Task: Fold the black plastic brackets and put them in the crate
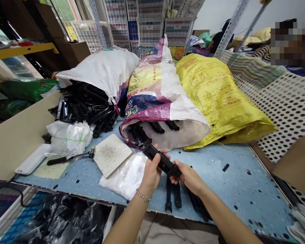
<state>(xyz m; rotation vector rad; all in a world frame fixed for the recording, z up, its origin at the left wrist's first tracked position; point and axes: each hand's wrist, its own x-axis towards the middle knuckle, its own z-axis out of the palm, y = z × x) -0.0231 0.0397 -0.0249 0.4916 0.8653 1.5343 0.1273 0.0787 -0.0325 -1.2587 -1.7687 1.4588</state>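
Note:
Both of my hands grip a long black plastic part in front of the mouth of a printed woven sack. Around its middle wrap the fingers of my left hand, which has a bracelet at the wrist. My right hand pinches its near end. Similar black parts lie inside the sack's opening. Under my hands, more black pieces rest on the blue tabletop, partly hidden by my right forearm.
Left of the sack stands a white sack spilling black parts; a yellow sack is at right. A hammer, a square board and plastic bags lie at left. Below is a bin of bagged parts. People are behind.

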